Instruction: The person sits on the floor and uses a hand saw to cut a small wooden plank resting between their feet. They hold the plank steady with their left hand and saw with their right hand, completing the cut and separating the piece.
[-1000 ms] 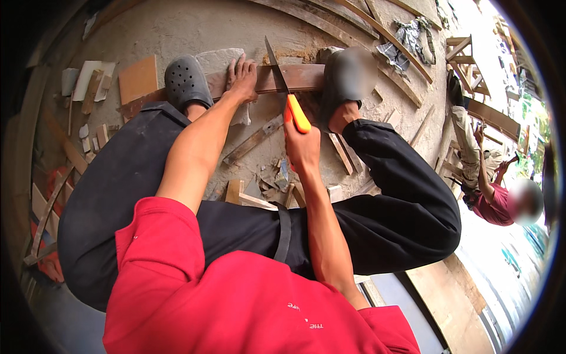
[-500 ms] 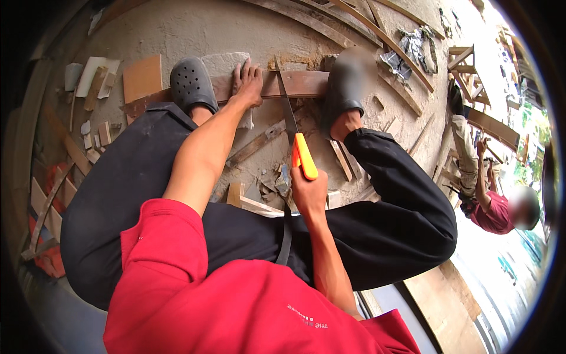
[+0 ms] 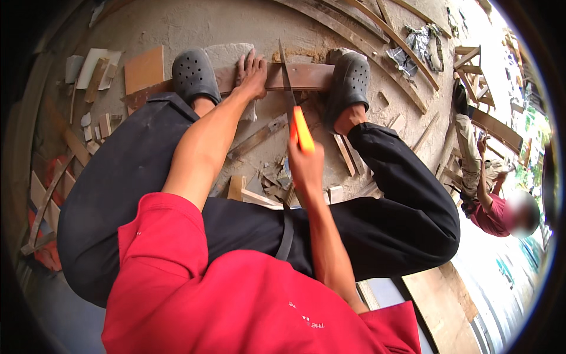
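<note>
A: Head view, position?
B: Head-worn; left one of two side-by-side fisheye cameras.
A: Facing?
B: Steeply down, upright, unmirrored; red shirt (image 3: 253, 301) along the lower edge, floor (image 3: 177, 29) toward the top.
A: Range?
B: Close. Red shirt nearest, right hand (image 3: 306, 168) farther, left hand (image 3: 253, 78) farther still; co-worker (image 3: 492, 217) well apart, sideways near the right rim.
A: Coverage?
B: Wide; edges bent, dark round border.

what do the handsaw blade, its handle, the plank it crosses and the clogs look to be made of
Handsaw blade: probably steel, thin, dark grey and straight. Handle: likely moulded plastic, smooth bright orange and yellow. Plank: wood, reddish brown, perhaps stained or varnished given its slight sheen. Clogs: foam or rubber, matte grey with round holes.
</note>
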`<action>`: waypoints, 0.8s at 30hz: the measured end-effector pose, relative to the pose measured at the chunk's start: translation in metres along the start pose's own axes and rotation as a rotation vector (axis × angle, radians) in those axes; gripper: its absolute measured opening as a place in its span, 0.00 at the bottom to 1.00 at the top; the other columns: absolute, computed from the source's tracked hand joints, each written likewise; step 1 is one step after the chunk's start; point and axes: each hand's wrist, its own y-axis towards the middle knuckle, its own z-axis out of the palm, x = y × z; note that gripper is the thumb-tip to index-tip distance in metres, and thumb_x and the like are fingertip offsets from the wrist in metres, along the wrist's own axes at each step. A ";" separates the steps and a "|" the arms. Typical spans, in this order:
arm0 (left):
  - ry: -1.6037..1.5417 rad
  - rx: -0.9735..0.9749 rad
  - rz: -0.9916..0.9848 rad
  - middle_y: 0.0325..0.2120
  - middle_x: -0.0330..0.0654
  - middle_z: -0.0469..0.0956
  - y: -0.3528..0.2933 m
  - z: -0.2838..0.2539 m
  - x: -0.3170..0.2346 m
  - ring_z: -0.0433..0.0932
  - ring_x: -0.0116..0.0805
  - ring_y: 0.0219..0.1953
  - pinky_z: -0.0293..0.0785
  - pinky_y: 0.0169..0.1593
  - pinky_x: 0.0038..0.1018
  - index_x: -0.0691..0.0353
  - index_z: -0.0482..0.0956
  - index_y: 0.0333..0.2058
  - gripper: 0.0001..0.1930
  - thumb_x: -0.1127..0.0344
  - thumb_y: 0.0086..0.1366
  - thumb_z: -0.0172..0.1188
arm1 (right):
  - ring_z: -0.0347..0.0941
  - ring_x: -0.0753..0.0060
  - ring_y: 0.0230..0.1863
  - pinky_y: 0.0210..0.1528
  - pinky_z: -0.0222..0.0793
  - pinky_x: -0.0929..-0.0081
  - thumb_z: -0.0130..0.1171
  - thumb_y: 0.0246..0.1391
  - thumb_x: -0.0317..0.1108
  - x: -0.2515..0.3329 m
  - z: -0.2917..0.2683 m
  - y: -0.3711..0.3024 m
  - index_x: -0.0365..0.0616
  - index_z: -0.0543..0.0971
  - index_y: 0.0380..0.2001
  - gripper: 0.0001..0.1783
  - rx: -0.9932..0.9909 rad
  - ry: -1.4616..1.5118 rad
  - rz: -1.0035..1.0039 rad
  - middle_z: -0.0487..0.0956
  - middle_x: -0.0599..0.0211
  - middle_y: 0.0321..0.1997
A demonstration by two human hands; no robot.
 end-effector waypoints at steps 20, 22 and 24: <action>-0.005 0.114 -0.021 0.65 0.53 0.52 -0.018 0.012 -0.012 0.37 0.56 0.72 0.26 0.70 0.55 0.72 0.54 0.59 0.49 0.67 0.37 0.70 | 0.68 0.70 0.16 0.23 0.64 0.63 0.59 0.50 0.39 -0.026 -0.013 -0.032 0.29 0.74 0.20 0.19 -0.098 0.115 -0.112 0.71 0.48 0.14; -0.030 0.074 -0.013 0.65 0.53 0.52 -0.008 0.009 -0.011 0.37 0.56 0.72 0.26 0.70 0.55 0.72 0.55 0.58 0.48 0.68 0.37 0.70 | 0.70 0.69 0.17 0.24 0.65 0.64 0.59 0.50 0.37 -0.023 -0.006 -0.005 0.30 0.75 0.20 0.17 -0.079 0.076 -0.041 0.73 0.49 0.15; -0.058 0.022 0.033 0.63 0.53 0.54 -0.011 0.011 -0.013 0.37 0.55 0.72 0.26 0.70 0.54 0.71 0.55 0.58 0.48 0.68 0.37 0.69 | 0.72 0.68 0.19 0.25 0.66 0.65 0.60 0.49 0.35 -0.010 0.008 0.042 0.32 0.77 0.22 0.14 -0.032 0.051 0.147 0.75 0.50 0.17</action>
